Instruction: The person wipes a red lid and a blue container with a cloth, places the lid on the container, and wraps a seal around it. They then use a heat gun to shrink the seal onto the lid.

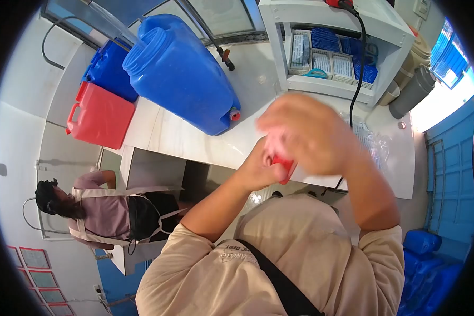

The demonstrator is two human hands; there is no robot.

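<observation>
Head view: looks like two-handed work, left hand (259, 171) clamped on red piece (285, 167), right hand (313, 138) fingers blurred, can't tell; next needs steady grip.

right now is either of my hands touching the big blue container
No, the left hand, holding a red item, and the blurred right hand both show a gap from the big blue container.
</observation>
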